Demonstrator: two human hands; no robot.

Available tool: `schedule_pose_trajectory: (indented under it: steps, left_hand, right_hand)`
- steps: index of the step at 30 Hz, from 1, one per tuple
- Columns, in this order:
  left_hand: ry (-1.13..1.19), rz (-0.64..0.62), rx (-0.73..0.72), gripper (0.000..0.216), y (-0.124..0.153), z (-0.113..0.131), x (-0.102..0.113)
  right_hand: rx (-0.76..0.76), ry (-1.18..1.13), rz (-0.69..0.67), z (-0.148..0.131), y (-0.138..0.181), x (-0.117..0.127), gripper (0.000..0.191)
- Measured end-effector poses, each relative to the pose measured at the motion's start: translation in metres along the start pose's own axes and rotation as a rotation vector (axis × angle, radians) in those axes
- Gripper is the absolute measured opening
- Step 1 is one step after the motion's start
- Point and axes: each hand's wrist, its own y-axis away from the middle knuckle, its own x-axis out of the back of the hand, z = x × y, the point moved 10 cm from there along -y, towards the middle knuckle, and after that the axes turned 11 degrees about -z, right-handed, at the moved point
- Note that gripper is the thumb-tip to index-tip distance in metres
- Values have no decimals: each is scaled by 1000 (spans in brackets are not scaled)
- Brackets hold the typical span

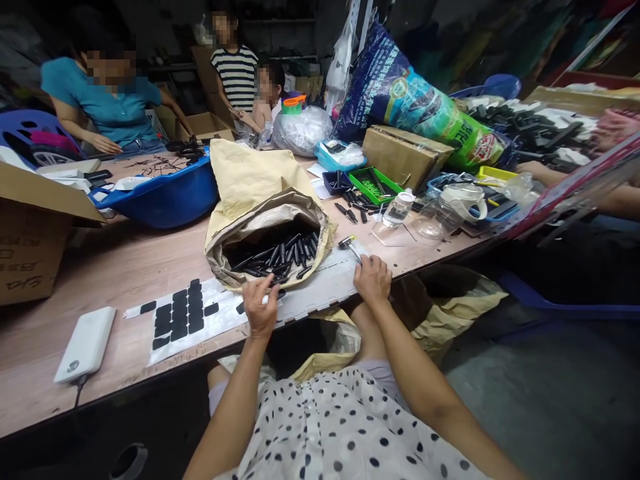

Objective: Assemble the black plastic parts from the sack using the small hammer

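Observation:
My left hand [261, 307] is at the front lip of a yellowish woven sack [250, 173], fingers curled in a pinch. A dark end of what looks like a black pen-shaped part [281, 294] sticks out beside the fingers. The sack lies with its mouth towards me, and many similar black parts [283, 253] are heaped inside. Over the pale grey board [325, 283], my right hand [373, 277] grips a small hammer-like tool [354, 251] by its silver handle, its dark head pointing away from me. Left of my left hand, a white sheet [220, 307] carries black rounded stickers [180, 313].
A white power bank [86, 345] with a cable, a cardboard box [30, 233] and a blue basin [165, 193] are on the left. Right of the sack stand a green tray [373, 185], a clear bottle [399, 209] and a plastic jug [450, 210]. Several people sit or stand around.

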Motion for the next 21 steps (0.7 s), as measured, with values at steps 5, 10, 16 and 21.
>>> schedule_pose_trajectory:
  steps: [5,10,16,21]
  left_hand:
    - [112,-355,12,22,21,3,-39]
    - [96,-476,106,23,18,-8,-51]
    - [64,-450,131,19,19,-5,-50]
    - [21,-416,122,10,21,-2,-49]
  right_hand:
    - [12,26,17,2,-1,1,38]
    - [15,43,73,5,-2,-3,35]
    - [31,71,138,9,-4,-7,31]
    - [47,70,157,11,-5,-8,31]
